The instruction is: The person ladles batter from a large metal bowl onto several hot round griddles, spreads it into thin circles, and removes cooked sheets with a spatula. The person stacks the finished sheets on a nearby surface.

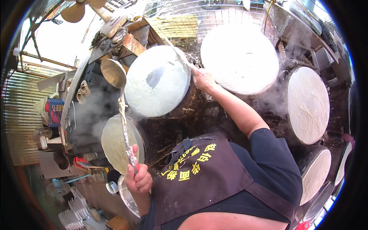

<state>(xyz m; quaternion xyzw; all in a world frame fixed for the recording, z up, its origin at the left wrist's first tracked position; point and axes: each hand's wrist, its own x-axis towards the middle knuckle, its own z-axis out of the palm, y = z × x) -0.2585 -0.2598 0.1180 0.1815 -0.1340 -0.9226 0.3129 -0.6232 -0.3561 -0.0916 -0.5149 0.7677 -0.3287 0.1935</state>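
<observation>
Low in the frame, the left hand is clenched around the long handle of a batter-smeared ladle, its bowl raised at upper left. The right hand grips the tilted steamer lid at centre, beside steaming cloth-covered pots.

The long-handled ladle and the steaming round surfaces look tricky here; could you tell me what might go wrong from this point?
1. The ladle, held by the left hand at the far end of its batter-caked handle, hangs beside the batter-coated steaming surface; batter may drip outside it.
2. The right hand rests at that surface's rim, with steam rising nearby; a scald seems possible.
3. The bare right forearm crosses the dark gap beside the neighbouring surface; it might brush something hot.
</observation>
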